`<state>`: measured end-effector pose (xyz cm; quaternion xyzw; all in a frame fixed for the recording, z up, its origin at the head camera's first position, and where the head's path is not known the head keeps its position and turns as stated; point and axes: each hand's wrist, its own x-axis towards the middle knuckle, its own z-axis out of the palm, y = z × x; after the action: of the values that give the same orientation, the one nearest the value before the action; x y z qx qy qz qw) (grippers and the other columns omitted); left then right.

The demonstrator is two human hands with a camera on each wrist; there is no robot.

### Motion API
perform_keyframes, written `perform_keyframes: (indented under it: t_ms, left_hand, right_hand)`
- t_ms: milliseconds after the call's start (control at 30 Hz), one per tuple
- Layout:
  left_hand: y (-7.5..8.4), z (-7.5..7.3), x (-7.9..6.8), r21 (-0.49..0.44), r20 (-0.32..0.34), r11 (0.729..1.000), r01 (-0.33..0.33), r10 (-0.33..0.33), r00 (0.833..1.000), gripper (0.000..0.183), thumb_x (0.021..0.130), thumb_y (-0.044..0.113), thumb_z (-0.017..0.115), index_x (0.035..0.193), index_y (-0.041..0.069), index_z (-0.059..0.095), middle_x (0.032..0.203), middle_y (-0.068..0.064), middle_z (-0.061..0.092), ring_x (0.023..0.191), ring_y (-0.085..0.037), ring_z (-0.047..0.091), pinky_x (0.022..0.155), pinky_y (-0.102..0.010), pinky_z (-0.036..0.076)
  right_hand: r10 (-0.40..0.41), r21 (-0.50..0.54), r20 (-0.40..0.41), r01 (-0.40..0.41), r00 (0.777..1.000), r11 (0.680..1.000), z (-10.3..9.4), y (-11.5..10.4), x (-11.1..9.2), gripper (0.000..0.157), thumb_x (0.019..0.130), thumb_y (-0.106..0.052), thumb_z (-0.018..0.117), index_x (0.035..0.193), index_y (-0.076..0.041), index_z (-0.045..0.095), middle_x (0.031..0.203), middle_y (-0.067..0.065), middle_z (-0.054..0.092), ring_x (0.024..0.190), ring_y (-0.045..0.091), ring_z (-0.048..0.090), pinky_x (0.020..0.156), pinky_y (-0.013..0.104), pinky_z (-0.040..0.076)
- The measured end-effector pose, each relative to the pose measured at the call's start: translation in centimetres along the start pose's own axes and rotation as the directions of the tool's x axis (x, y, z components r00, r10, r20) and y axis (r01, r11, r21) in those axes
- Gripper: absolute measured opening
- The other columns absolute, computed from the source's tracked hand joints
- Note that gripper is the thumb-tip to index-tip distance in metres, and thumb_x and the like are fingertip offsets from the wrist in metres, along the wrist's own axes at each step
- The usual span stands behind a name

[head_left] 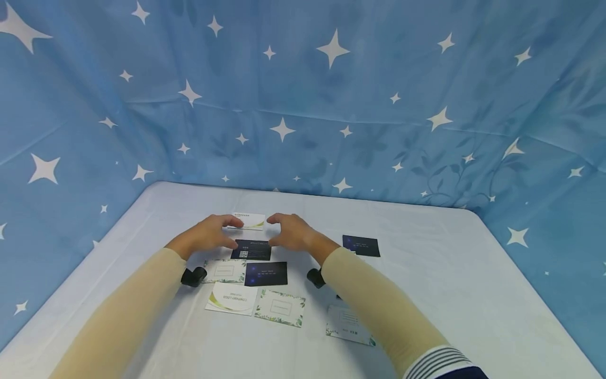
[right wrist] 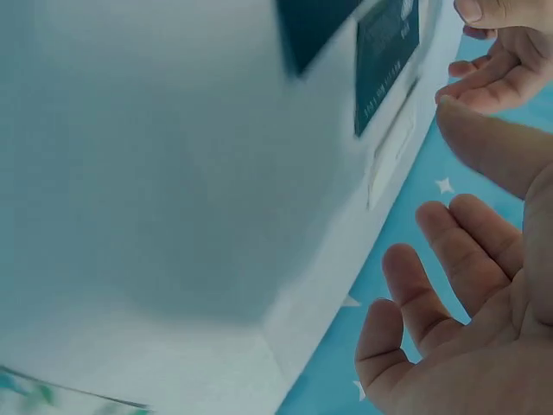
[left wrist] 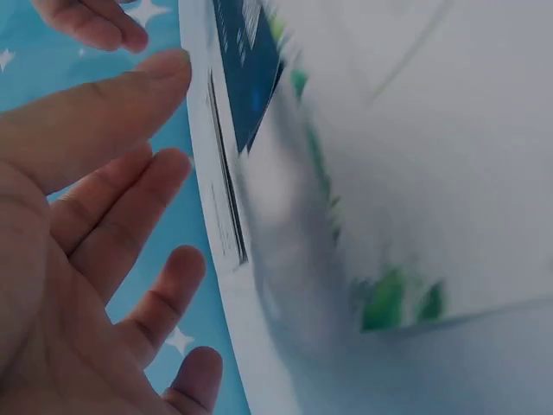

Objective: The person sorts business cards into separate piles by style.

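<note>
Both hands hover over business cards on the white table, facing each other with fingers spread and nothing between them. My left hand (head_left: 208,232) is at the left of a dark card with a QR code (head_left: 253,250), and my right hand (head_left: 293,233) is at its right. Just beyond lies a white card with a gold curve (head_left: 251,221), partly behind the left fingers. In the left wrist view, the loosely bent fingers (left wrist: 130,91) hold nothing. The right wrist view likewise shows relaxed fingers (right wrist: 415,294) without a card.
Nearer me lie a leaf-bordered card (head_left: 224,271), a dark blue card (head_left: 266,273), a COMPANY LOGO card (head_left: 232,298) and another leafy card (head_left: 280,308). At the right are a dark card (head_left: 361,246) and a pale card (head_left: 347,323), with others partly under the right forearm. A starry blue curtain (head_left: 303,105) hangs behind.
</note>
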<state>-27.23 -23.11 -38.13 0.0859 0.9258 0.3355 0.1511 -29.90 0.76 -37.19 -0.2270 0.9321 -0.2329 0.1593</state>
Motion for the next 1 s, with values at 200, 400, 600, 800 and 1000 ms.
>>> perform_keyframes:
  t_ms: [200,400,600,800,1000]
  left_hand:
    - [0.3,1.3,-1.1,0.135,-0.008,0.99,0.049,-0.048,0.999,0.058,0.081,0.024,0.084,0.134,0.018,0.062,0.143,-0.014,0.053,0.129,-0.044,0.043,0.101,-0.063,0.033]
    - [0.5,2.0,-1.5,0.207,-0.023,0.976,0.064,-0.06,0.998,0.058,0.08,0.026,0.086,0.133,0.018,0.064,0.138,-0.016,0.055,0.117,-0.043,0.047,0.094,-0.061,0.036]
    - [0.7,2.0,-1.6,0.21,-0.033,0.977,0.043,-0.037,0.999,0.059,0.081,0.024,0.085,0.135,0.017,0.063,0.14,-0.016,0.055,0.118,-0.042,0.048,0.095,-0.06,0.035]
    - [0.6,2.2,-1.3,0.209,-0.039,0.977,0.04,-0.033,0.999,0.058,0.081,0.023,0.084,0.134,0.016,0.062,0.139,-0.014,0.056,0.121,-0.04,0.048,0.097,-0.061,0.034]
    - [0.5,2.3,-1.1,0.188,-0.046,0.981,0.054,-0.046,0.998,0.054,0.082,0.02,0.084,0.132,0.017,0.063,0.139,-0.015,0.055,0.123,-0.041,0.046,0.099,-0.063,0.032]
  right_hand:
    - [-0.029,0.009,0.037,0.029,0.999,1.0,1.6,0.7,-1.4,0.06,0.089,-0.025,0.078,0.143,-0.016,0.055,0.144,0.002,0.055,0.137,0.024,0.043,0.111,0.042,0.033]
    - [-0.042,-0.029,0.023,0.042,0.999,0.999,2.5,0.8,-1.9,0.06,0.087,-0.031,0.08,0.14,-0.016,0.058,0.134,0.005,0.061,0.128,0.025,0.049,0.106,0.04,0.037]
    - [-0.014,-0.051,0.002,0.014,1.0,0.999,2.6,0.6,-2.0,0.057,0.087,-0.031,0.08,0.138,-0.018,0.06,0.129,0.005,0.062,0.122,0.024,0.049,0.105,0.04,0.038]
    - [0.005,-0.039,-0.002,-0.005,1.0,0.999,2.7,0.4,-2.0,0.055,0.087,-0.028,0.08,0.138,-0.018,0.06,0.131,0.004,0.062,0.123,0.024,0.049,0.106,0.041,0.037]
    - [0.014,-0.02,-0.002,-0.014,1.0,1.0,2.7,0.3,-1.7,0.057,0.086,-0.026,0.081,0.138,-0.016,0.059,0.134,0.002,0.06,0.125,0.022,0.048,0.108,0.039,0.036]
